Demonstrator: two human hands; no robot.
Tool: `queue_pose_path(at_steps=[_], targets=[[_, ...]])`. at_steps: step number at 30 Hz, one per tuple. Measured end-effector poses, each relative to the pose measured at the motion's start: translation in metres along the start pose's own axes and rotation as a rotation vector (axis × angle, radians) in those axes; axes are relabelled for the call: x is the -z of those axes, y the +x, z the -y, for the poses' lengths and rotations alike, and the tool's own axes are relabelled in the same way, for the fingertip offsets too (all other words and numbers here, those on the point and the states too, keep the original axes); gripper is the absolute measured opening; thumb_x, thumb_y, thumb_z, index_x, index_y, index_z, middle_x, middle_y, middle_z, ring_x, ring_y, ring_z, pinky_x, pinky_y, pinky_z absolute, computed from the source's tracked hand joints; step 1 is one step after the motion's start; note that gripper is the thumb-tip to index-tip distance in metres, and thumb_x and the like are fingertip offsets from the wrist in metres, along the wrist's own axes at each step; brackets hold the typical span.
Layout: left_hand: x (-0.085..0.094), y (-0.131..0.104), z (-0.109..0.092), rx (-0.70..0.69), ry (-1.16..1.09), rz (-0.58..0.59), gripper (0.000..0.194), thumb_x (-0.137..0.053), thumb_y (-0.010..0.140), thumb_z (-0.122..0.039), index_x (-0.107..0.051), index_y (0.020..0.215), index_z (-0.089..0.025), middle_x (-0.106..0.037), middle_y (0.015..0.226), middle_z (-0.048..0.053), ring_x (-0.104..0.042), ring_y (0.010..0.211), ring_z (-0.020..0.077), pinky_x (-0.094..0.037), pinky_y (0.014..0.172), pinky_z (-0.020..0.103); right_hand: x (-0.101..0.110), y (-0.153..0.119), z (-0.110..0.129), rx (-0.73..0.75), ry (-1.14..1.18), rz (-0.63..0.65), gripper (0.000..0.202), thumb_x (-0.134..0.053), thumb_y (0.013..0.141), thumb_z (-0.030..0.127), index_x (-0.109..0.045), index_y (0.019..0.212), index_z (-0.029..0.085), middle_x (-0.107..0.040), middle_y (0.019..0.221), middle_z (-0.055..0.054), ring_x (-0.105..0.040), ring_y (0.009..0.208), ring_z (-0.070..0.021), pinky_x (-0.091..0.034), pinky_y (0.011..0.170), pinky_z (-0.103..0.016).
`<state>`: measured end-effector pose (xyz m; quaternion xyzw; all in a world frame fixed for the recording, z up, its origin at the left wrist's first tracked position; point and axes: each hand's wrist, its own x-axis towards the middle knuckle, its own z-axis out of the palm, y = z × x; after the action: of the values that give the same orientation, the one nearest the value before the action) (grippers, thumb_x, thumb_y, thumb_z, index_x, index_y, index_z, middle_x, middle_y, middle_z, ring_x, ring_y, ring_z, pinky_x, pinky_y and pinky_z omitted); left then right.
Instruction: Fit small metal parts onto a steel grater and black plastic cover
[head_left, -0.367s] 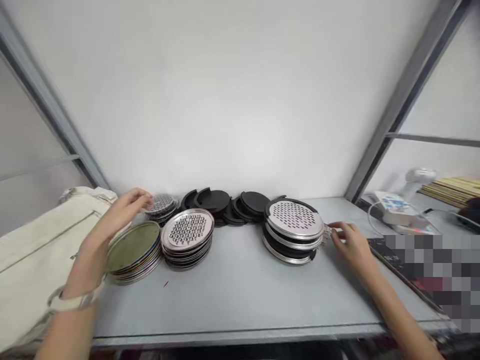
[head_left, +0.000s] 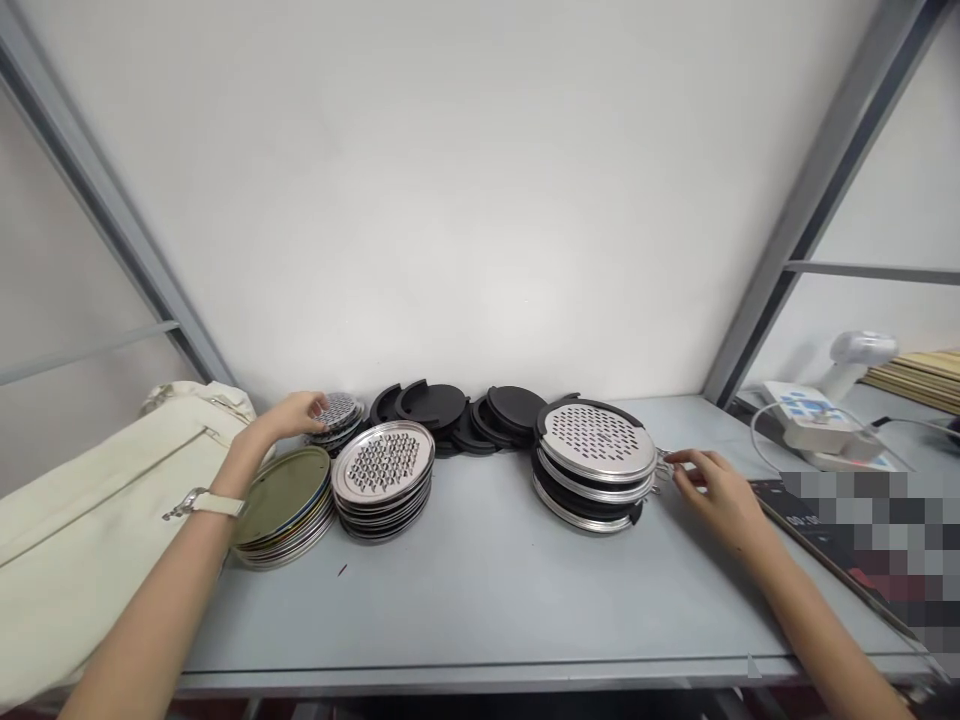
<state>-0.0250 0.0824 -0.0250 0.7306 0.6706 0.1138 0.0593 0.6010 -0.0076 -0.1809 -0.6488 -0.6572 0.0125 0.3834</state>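
My left hand (head_left: 296,413) bends its fingers over the left edge of a small stack of perforated metal grater discs (head_left: 337,408) at the back left. Fingers and thumb close on the rim of the discs; how many they hold is hidden. On the right, my right hand (head_left: 712,488) rests low over the table, its thumb and fingertips pinched at thin wire pieces (head_left: 663,466). These lie against a tall stack of grater discs in black holders (head_left: 596,440). Between the hands stands a stack of larger grater discs (head_left: 384,462), beside a pile of olive-topped round lids (head_left: 289,492).
Black round holders (head_left: 435,405) lie overlapping along the wall. A cream cloth bag (head_left: 112,480) slumps at the left. At the right are a dark flat device (head_left: 810,530), a white box with a cable (head_left: 814,415) and a white handheld device (head_left: 862,350).
The view has shifted slightly. My left hand has moved right and its fingers have come down onto the small grater discs. My right hand stays at the wire pieces.
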Motion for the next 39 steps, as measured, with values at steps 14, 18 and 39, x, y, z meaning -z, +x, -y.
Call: queue_pose_path(at_steps=[14, 18, 39], targets=[[-0.006, -0.011, 0.009, -0.257, 0.275, -0.149, 0.029, -0.049, 0.076, -0.032, -0.064, 0.092, -0.013, -0.066, 0.088, 0.009, -0.062, 0.08, 0.024, -0.047, 0.072, 0.031, -0.001, -0.001, 0.003, 0.121, 0.004, 0.087, 0.025, -0.042, 0.086, 0.038, -0.058, 0.094, 0.02, -0.06, 0.092, -0.01, -0.065, 0.069, -0.021, -0.051, 0.071, -0.037], [-0.004, -0.01, 0.006, -0.25, 0.39, -0.33, 0.03, -0.041, 0.084, -0.028, -0.064, 0.096, -0.013, -0.064, 0.093, 0.014, -0.06, 0.086, 0.0284, -0.044, 0.078, 0.037, -0.002, 0.0, 0.003, 0.132, 0.005, 0.079, 0.025, -0.042, 0.086, 0.038, -0.059, 0.093, 0.02, -0.061, 0.093, -0.01, -0.065, 0.069, -0.0207, -0.051, 0.07, -0.036], [-0.01, -0.151, -0.145, -0.906, 0.475, -1.067, 0.039, -0.062, 0.087, -0.013, -0.058, 0.124, -0.023, -0.072, 0.098, 0.001, -0.066, 0.089, 0.0186, -0.05, 0.077, 0.031, 0.065, -0.059, 0.172, -0.016, 0.65, -0.1, 0.021, -0.05, 0.088, 0.048, -0.06, 0.096, 0.031, -0.061, 0.072, -0.007, -0.059, 0.067, -0.0262, -0.048, 0.071, -0.043]])
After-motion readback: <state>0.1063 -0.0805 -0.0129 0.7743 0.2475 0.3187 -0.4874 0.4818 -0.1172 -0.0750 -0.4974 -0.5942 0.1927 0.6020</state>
